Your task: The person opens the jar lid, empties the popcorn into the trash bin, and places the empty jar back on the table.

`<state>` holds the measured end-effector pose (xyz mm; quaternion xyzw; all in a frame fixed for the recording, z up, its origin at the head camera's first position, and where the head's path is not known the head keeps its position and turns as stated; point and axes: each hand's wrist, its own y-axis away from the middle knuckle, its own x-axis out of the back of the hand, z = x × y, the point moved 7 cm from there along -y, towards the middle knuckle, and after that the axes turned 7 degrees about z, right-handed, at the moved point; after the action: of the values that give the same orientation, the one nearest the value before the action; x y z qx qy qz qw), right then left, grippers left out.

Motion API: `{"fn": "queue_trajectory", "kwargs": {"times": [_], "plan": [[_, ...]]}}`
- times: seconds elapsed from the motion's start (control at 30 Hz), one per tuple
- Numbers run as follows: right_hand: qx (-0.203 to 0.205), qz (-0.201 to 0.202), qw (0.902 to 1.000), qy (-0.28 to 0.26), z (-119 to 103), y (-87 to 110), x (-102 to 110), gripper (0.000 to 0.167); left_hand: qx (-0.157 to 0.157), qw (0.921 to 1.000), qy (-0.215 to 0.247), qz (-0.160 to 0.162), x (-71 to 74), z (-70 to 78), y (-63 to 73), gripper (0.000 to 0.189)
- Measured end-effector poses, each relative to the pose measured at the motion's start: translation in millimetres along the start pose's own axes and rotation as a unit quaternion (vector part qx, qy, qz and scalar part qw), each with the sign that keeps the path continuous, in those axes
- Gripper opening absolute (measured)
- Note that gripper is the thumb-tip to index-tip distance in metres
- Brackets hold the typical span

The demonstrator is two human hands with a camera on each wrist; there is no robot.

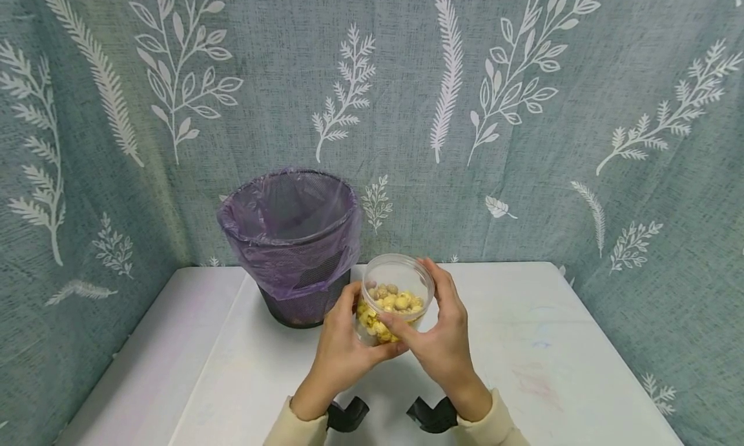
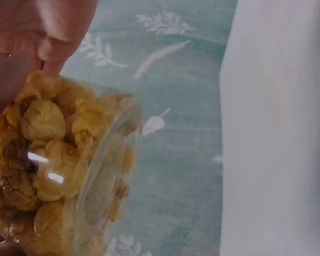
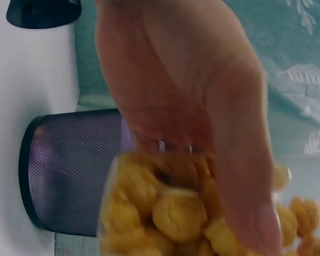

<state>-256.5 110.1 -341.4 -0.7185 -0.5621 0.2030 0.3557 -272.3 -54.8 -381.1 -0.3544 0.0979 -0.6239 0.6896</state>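
A clear round jar (image 1: 367,333) of yellow popcorn (image 1: 402,302) is held up between both hands, tilted so that its round top faces up and toward the head camera. My left hand (image 1: 340,350) grips the lower body, fingers on the far left side and thumb across the near side. On the right, my right hand (image 1: 446,335) grips the clear top rim (image 1: 398,257), its thumb lying over the near edge. Through the jar wall the popcorn (image 2: 45,133) shows close up in the left wrist view. The right wrist view has my right thumb (image 3: 242,160) across the jar.
Just left of and behind the jar, a black mesh waste bin (image 1: 302,309) stands on the white table (image 1: 523,349), its top covered by a purple liner bag (image 1: 279,259). Grey-green leaf-patterned cloth (image 1: 395,110) hangs behind and along both sides.
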Motion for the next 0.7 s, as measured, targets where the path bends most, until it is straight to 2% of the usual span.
{"fn": "queue_trajectory", "kwargs": {"times": [0.1, 0.23, 0.43, 0.57, 0.7], "plan": [[-0.015, -0.036, 0.9984, -0.042, 4.3, -3.5, 1.7, 0.092, 0.009, 0.9994, 0.027, -0.020, -0.4, -1.8, -0.8, 0.100], [-0.032, -0.092, 0.9907, -0.095, 10.3, -8.4, 5.8, 0.091, 0.016, 0.9961, 0.066, -0.056, -2.2, -2.7, -1.8, 0.096], [-0.033, -0.164, 0.9672, -0.191, 12.6, -14.3, 12.2, 0.085, 0.027, 0.9862, 0.117, -0.114, -3.3, -2.9, -1.7, 0.093], [-0.033, -0.164, 0.9597, -0.226, 12.3, -19.2, 21.4, 0.084, 0.026, 0.9812, 0.135, -0.136, -2.4, -3.2, -1.5, 0.093], [-0.041, -0.121, 0.9662, -0.224, 19.2, -27.9, 39.2, 0.080, 0.021, 0.9810, 0.138, -0.135, 1.2, -4.0, -2.7, 0.093]]}}
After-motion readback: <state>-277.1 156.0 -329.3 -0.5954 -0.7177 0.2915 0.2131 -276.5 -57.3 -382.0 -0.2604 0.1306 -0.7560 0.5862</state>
